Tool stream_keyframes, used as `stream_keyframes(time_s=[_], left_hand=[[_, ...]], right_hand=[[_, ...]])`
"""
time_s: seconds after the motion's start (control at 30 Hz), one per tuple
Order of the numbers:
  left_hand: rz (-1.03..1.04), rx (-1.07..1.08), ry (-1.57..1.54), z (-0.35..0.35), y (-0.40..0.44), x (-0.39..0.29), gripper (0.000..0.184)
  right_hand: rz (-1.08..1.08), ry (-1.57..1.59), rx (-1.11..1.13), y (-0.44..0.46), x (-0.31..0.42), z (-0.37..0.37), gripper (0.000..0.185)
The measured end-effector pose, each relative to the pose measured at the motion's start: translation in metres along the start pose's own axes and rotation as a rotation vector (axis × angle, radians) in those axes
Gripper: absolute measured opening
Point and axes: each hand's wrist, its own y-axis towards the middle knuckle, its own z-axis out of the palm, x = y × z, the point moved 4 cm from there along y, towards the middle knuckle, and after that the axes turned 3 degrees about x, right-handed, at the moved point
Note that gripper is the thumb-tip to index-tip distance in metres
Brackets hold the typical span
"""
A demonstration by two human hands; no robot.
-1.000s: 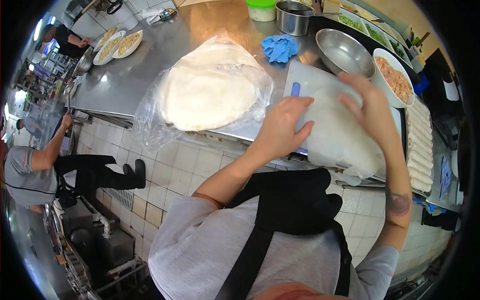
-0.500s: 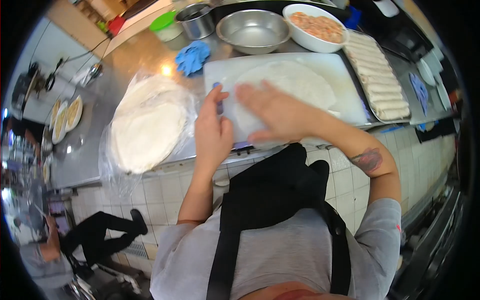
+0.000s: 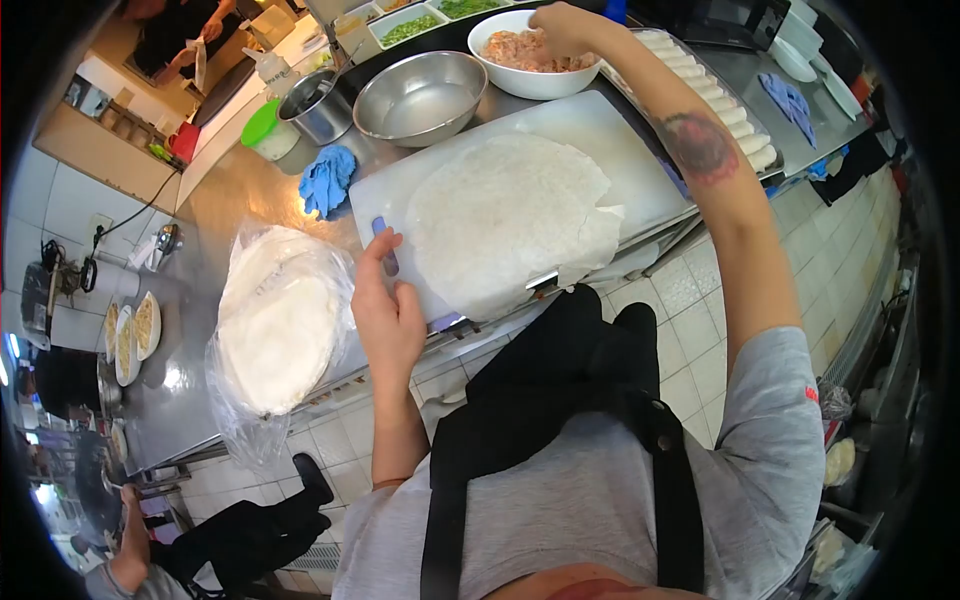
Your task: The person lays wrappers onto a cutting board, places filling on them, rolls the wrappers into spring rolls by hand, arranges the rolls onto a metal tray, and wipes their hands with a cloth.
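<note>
One bowl (image 3: pixel 540 86) of pinkish mixture (image 3: pixel 515 50)

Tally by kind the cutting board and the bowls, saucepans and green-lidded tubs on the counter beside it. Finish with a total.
Cutting board: 1
Bowls: 2, a steel bowl and a white bowl of orange-pink filling
Saucepan: 1
Green-lidded tub: 1
Total: 5
</note>
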Motion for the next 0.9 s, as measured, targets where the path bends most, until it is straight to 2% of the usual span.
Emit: stream_keyframes(time_s=[0.07, 0.23, 0.37, 0.57, 0.67, 0.8, 0.9], left_hand=[[0.029, -0.004, 0.031, -0.001, 0.002, -0.001, 0.053], [0.049, -0.005, 0.036, 0.000, 0.002, -0.002, 0.049], [-0.059, 0.027, -0.002, 0.000, 0.001, -0.002, 0.052], [-0.043, 0.024, 0.003, -0.001, 0.001, -0.002, 0.050], [-0.043, 0.029, 0.011, 0.000, 0.001, -0.001, 0.047], [-0.007, 0.021, 0.023, 0.000, 0.001, -0.003, 0.049], [-0.041, 0.027, -0.009, 0.001, 0.001, -0.005, 0.049]], right_hand=[[-0.026, -0.128, 0.227, 0.002, -0.016, 0.011, 0.044], [-0.063, -0.185, 0.142, 0.007, -0.017, 0.021, 0.042], [-0.049, -0.244, 0.117, 0.016, -0.017, 0.037, 0.040], [0.001, -0.166, 0.060, 0.008, -0.017, 0.029, 0.039], [-0.028, -0.187, 0.110, 0.008, -0.015, 0.024, 0.037], [-0.177, -0.219, 0.162, 0.001, 0.004, -0.007, 0.032], [0.050, 0.086, 0.173, 0.009, 0.003, 0.010, 0.030]])
